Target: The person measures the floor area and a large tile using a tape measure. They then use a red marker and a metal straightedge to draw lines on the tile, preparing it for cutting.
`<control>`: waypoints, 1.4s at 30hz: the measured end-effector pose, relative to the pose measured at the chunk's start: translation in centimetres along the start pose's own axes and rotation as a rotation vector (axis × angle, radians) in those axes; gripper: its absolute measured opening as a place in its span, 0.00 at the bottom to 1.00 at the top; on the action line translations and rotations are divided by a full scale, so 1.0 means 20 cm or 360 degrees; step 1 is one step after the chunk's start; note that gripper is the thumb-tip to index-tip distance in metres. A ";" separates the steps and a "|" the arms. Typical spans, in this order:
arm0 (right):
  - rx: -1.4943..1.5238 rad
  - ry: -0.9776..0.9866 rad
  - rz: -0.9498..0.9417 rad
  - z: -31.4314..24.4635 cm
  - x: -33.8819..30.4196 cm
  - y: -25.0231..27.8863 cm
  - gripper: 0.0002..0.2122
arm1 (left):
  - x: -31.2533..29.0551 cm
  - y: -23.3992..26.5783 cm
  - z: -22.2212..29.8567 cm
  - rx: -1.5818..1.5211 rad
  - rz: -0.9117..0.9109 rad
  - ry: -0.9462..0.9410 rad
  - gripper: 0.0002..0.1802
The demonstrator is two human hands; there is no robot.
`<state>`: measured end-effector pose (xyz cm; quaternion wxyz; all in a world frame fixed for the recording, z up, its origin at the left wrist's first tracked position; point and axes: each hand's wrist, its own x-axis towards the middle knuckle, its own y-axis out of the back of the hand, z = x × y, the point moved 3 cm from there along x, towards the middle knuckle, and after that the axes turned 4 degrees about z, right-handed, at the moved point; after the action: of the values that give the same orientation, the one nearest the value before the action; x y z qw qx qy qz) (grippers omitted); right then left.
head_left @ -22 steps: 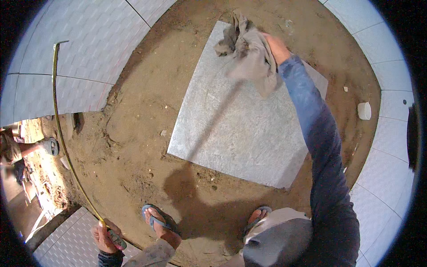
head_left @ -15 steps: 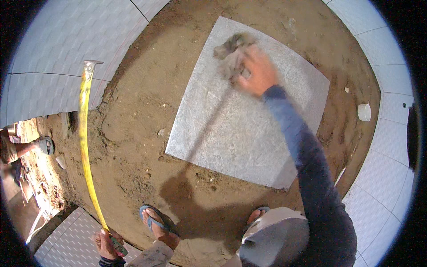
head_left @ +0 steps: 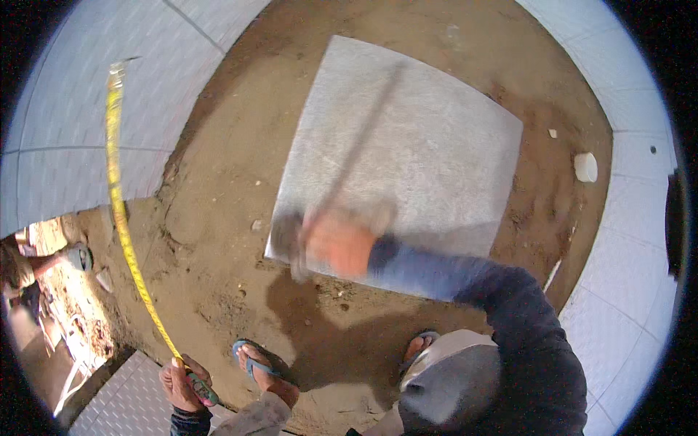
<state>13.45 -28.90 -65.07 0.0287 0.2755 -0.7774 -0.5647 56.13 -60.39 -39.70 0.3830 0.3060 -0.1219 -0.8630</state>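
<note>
A large square grey tile (head_left: 422,160) lies on brown sandy ground in front of me. Over its near left corner, my right hand (head_left: 338,243) is closed on a grey cloth (head_left: 289,240), both smeared by motion. Low at the left, my left hand (head_left: 182,385) grips a tape measure (head_left: 202,390) by its case. The yellow tape blade (head_left: 125,247) stretches out from it, bending gently, with its metal hook toward the far left. The long dark shadow of a thin thing crosses the tile.
Laid light tiles (head_left: 109,109) border the sand on the left, and more tiles (head_left: 618,247) run along the right. A white cup (head_left: 585,167) rests on the sand at right. Sandaled feet (head_left: 262,367) and a grey cap (head_left: 451,378) show below. Another person's foot (head_left: 78,258) is at far left.
My right hand has swept the cloth from the tile's far part toward me, to the near left corner. The tape's hooked end has shifted slightly left and away.
</note>
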 end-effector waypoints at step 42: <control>0.0150 -0.0118 0.0769 0.51 -1.20 0.01 0.17 | 0.23 -0.62 0.50 -0.0197 -0.0318 -0.0394 0.21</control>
<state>29.95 -8.96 -62.15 0.1216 0.0617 -0.8467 -0.5143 40.21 -55.62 -39.36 0.2954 0.1837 -0.0837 -0.9338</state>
